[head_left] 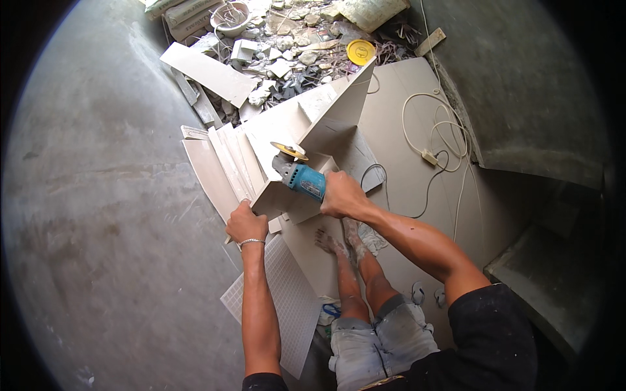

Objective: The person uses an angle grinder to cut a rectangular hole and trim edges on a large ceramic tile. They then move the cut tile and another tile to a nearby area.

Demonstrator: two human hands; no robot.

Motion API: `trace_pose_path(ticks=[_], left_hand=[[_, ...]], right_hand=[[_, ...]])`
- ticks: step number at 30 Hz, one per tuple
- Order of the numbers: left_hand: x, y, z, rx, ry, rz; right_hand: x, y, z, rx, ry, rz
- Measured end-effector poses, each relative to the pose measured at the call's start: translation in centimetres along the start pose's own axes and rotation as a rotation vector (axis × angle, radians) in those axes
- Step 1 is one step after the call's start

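Right of the right hand (343,194), open floor (391,130) is stretching toward a corded socket block (429,157); ahead, a raised panel (347,104) is blocking passage, the grinder (308,182) is jutting forward-left, and a wall (111,195) is bounding the left hand's (248,223) outer side.

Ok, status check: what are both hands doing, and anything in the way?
Right hand gripping blue angle grinder. Left hand at near end of beige panels. Possible hazard: bare feet close by.

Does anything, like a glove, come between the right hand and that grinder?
Nothing visible does: the bare right hand grips the blue grinder directly, with the yellow disc at the tool's opposite end.
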State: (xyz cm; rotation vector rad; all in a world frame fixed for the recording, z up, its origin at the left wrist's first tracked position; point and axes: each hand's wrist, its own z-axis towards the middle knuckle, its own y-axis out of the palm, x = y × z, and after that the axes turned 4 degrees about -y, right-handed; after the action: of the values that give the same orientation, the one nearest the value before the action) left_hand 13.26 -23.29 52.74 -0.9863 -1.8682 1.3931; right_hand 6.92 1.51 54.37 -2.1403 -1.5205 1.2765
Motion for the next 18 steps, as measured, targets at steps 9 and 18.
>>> trace_pose_path(ticks=[9, 18], left_hand=[[0.30, -0.06, -0.28, 0.003, -0.003, -0.010], [0.19, 0.03, -0.51, 0.004, 0.000, -0.015]], right_hand=[[-0.12, 0.27, 0.11, 0.036, 0.007, -0.004], [-0.59, 1.02, 0.17, 0.037, 0.055, 0.024]])
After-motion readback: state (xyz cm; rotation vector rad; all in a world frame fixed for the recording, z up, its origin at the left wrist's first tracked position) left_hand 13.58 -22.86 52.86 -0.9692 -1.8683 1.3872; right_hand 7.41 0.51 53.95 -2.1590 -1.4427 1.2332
